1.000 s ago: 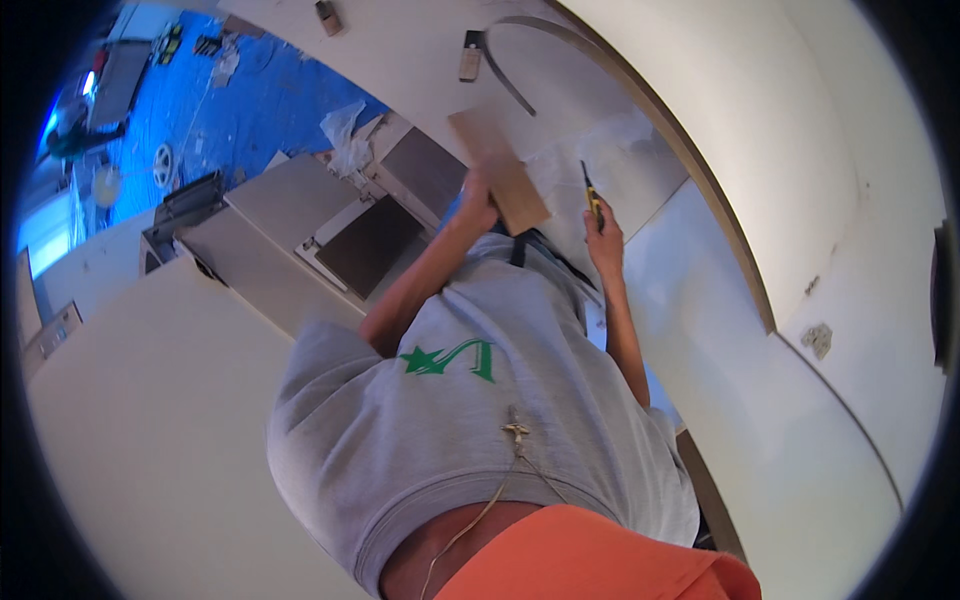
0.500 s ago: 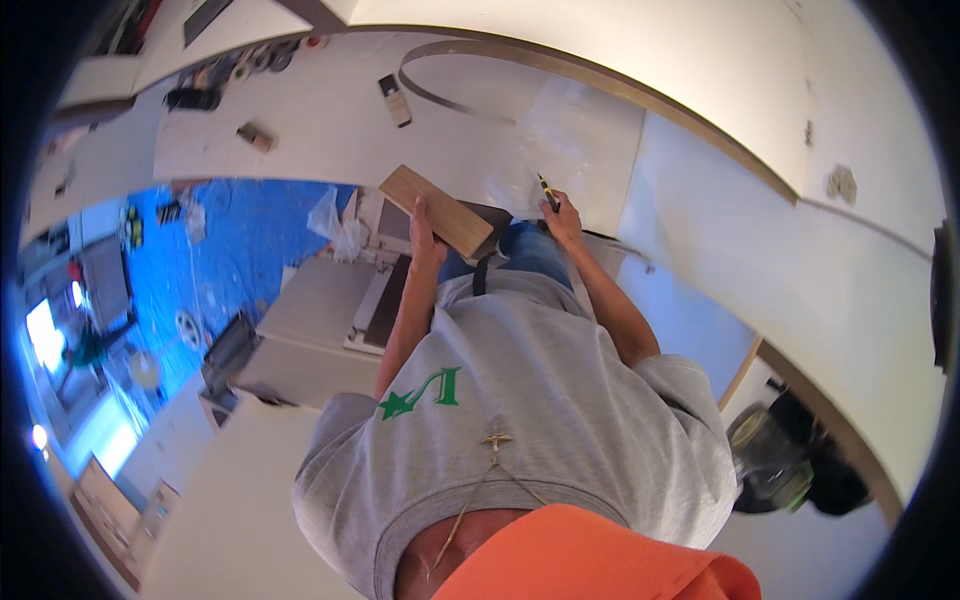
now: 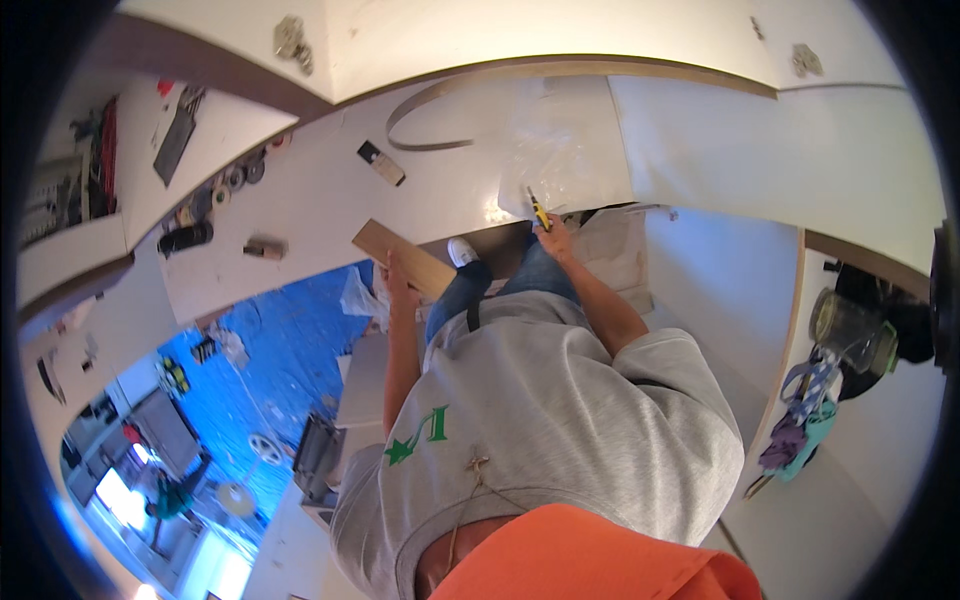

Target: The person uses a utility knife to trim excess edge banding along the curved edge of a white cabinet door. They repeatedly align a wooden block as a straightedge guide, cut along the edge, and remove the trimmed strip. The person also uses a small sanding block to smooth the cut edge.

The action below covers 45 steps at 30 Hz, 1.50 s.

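Observation:
My left hand (image 3: 399,283) is closed on the near side of a flat wood-grain board (image 3: 412,262), held at a slant over the front edge of the white work surface (image 3: 315,205). In my right hand (image 3: 556,241) is a yellow and black utility knife (image 3: 540,212), its tip pointing away from me. The knife is over the edge of a clear plastic sheet (image 3: 560,150) lying on that surface. Further back a curled brown strip (image 3: 392,122) stands on its edge. A black and beige container (image 3: 382,163) lies between the strip and the board.
White cabinets with metal hinges (image 3: 292,42) overhang the back. Several tape rolls (image 3: 236,178) and a small brown block (image 3: 264,247) lie at the left. Blue sheeting (image 3: 285,335) covers the floor at left. A glass jar (image 3: 845,325) and cloths (image 3: 800,430) are in the right compartment.
The view has turned and shifted, showing more cabinets and the right compartment. Both hands keep their hold; the board and the knife sit lower in the picture and slightly to the left.

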### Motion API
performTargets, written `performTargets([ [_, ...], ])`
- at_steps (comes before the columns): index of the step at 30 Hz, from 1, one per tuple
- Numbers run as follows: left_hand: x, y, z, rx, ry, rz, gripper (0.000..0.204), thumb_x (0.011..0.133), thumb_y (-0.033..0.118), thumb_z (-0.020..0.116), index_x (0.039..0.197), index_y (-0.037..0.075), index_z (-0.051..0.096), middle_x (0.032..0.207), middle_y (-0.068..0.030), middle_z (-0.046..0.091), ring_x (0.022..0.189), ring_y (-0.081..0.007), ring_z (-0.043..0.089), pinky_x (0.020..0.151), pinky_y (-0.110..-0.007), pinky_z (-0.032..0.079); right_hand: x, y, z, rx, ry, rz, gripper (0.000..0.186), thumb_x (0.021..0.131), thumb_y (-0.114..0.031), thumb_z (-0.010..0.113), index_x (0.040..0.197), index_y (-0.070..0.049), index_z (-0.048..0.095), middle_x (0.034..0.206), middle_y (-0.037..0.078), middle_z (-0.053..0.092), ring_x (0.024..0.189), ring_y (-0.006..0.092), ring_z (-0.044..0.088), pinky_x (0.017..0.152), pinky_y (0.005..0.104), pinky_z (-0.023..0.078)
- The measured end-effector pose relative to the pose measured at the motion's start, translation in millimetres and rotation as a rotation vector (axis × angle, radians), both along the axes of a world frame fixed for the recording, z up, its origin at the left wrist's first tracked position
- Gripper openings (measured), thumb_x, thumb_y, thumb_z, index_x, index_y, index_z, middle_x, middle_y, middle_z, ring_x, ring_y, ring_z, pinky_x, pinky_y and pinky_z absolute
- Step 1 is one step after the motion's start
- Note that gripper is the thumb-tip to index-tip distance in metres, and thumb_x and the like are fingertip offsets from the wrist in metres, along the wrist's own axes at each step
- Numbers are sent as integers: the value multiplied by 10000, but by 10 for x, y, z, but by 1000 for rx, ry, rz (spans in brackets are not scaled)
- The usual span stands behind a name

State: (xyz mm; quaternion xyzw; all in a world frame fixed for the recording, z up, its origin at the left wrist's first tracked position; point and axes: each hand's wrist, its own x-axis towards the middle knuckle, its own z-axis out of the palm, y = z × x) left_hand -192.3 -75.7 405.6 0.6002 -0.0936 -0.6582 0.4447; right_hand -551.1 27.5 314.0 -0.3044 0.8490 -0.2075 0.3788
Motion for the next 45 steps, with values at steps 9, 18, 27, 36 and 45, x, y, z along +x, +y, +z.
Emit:
performTargets([
  [9, 364, -370, -389, 51, -170, -259, 563, 1004, 348, 685, 1433, 76, 443, 1295, -105, 600, 1145, -249, 627, 944, -434, 562, -4, -644, -454, -68, 96, -127, 512, 870, -212, 706, 1361, -191, 563, 1272, 174, 588, 1217, 389, 583, 990, 567, 469],
  [18, -290, -76, -490, 144, -157, -446, 554, 1021, 358, 657, 1444, 79, 433, 1252, -113, 622, 1111, -267, 642, 955, -442, 560, -206, -1022, -1111, 32, 437, 50, 532, 842, -157, 715, 1345, -191, 548, 1238, 135, 595, 1145, 351, 616, 939, 561, 484],
  [27, -1023, -117, -258, 179, -115, -546, 584, 1001, 329, 683, 1465, 89, 421, 1299, -84, 593, 1168, -246, 607, 993, -430, 535, -834, -1386, -394, -487, 43, -157, 422, 952, -252, 671, 1335, -104, 571, 1247, 138, 647, 1121, 299, 654, 973, 500, 513],
  [36, -1333, -483, -298, 151, -215, -606, 613, 1005, 361, 677, 1464, 52, 412, 1307, -126, 604, 1195, -254, 604, 1002, -438, 537, -1519, -1721, 2905, -1546, -864, -347, 266, 1067, -184, 556, 1298, -53, 567, 1192, 104, 702, 1021, 218, 710, 915, 407, 585],
  [45, -1498, -452, -128, 62, -251, -605, 691, 984, 405, 699, 1476, 28, 395, 1323, -140, 599, 1195, -255, 602, 992, -433, 526, -1384, -1750, 3287, -1453, -818, -391, 228, 1071, -158, 554, 1267, -43, 568, 1124, 96, 727, 931, 213, 737, 838, 413, 618],
])
